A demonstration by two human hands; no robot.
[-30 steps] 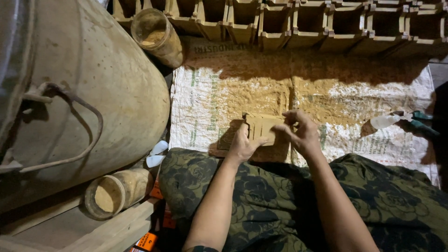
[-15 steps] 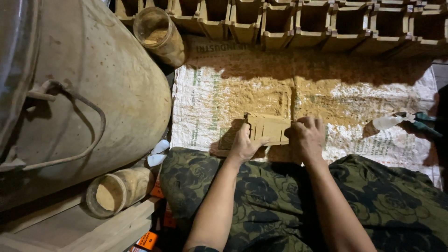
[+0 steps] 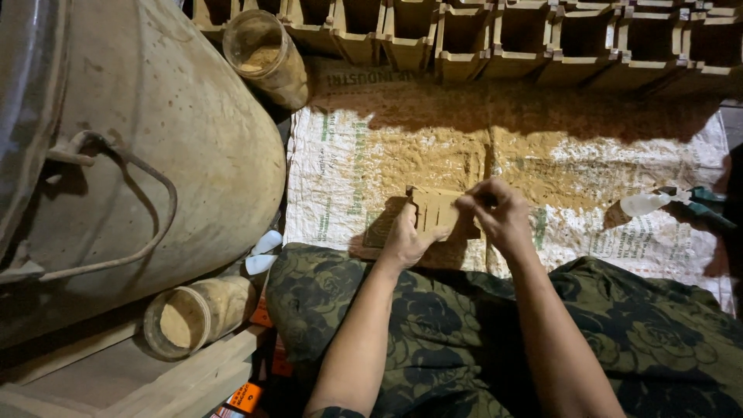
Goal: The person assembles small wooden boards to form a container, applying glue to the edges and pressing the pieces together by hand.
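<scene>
A small flat wooden piece with slots [image 3: 435, 209] is held over a dusty woven sack [image 3: 364, 147] spread on the floor. My left hand [image 3: 404, 236] grips its near left edge from below. My right hand [image 3: 499, 215] pinches its right end, fingers curled over the top. Both forearms reach forward over my lap, which is covered in dark green floral cloth [image 3: 433, 340].
A large dusty metal drum [image 3: 155, 147] lies at the left. One sawdust-filled jar [image 3: 267, 50] stands at the back, another [image 3: 197, 313] lies near my left knee. A row of open wooden boxes [image 3: 542, 39] lines the far edge. A white squeeze bottle [image 3: 646, 203] lies right.
My right hand has shifted along the wooden piece's right end and curled tighter over it. The left hand keeps its hold and the piece has stayed nearly in place.
</scene>
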